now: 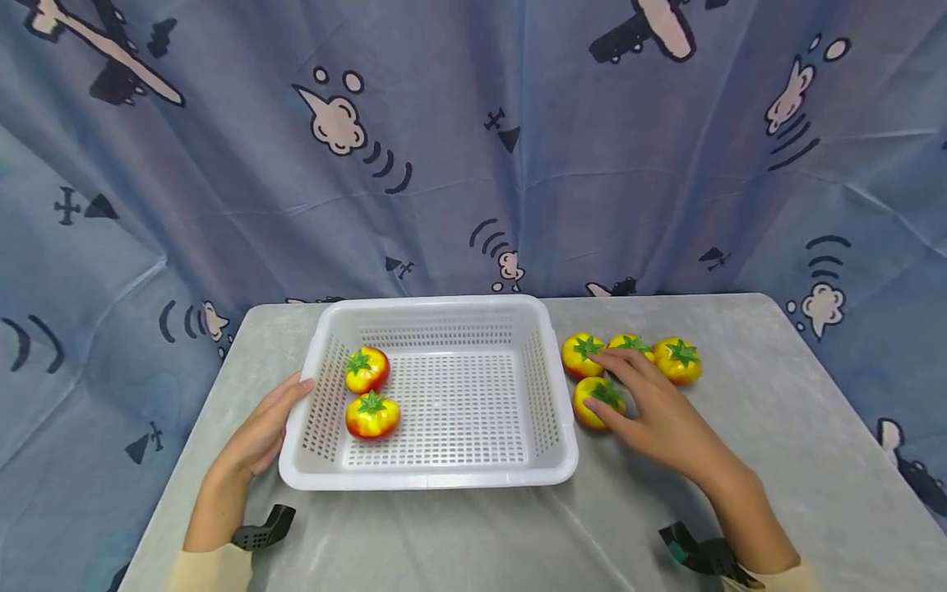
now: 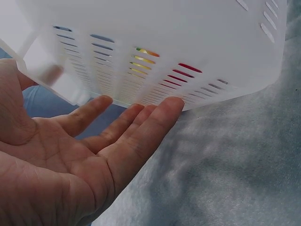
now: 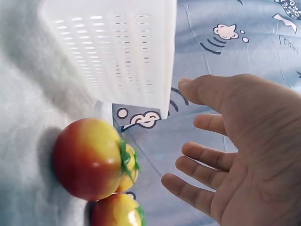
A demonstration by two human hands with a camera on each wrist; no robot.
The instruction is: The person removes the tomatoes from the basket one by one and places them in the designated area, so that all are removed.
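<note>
A white plastic basket (image 1: 429, 478) with slotted walls stands on the table, and two red-and-yellow tomatoes, a rear tomato (image 1: 367, 370) and a front tomato (image 1: 373, 416), sit in its left part. My left hand (image 1: 268, 423) holds the basket's left rim, thumb at the lip and fingertips (image 2: 171, 106) against the outer wall. Over several more tomatoes right of the basket, my right hand (image 1: 651, 407) hovers with spread fingers. Its thumb and fingertips overlap the nearest tomato (image 1: 592, 403) in the head view. The right wrist view shows a gap between this hand and the tomato (image 3: 87, 160).
Behind the nearest one are a tomato by the basket (image 1: 579, 355), a partly hidden tomato (image 1: 629, 341) and a rightmost tomato (image 1: 679, 362). The grey table (image 1: 459, 543) ends against a blue patterned curtain (image 1: 444, 164).
</note>
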